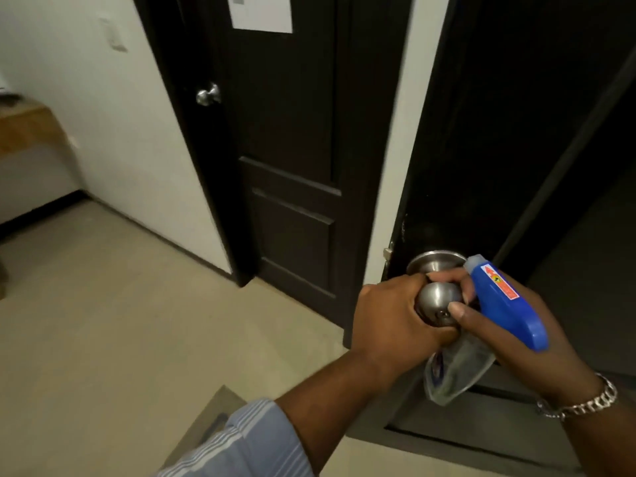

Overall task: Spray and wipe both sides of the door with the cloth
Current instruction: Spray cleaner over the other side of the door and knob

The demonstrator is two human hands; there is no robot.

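Note:
A dark door (481, 149) stands on the right with a round steel knob (438, 297) near its left edge. My left hand (385, 325) is wrapped around the knob from the left. In my right hand (537, 359) is a spray bottle (506, 304) with a blue head and a clear body hanging below; its thumb and a fingertip also touch the knob. No cloth can be made out.
A second dark door (292, 132) with its own knob (208, 95) and a white paper (261, 12) is shut straight ahead. A wooden shelf (24, 125) juts from the left wall. A mat (213, 418) lies on the beige floor by my feet.

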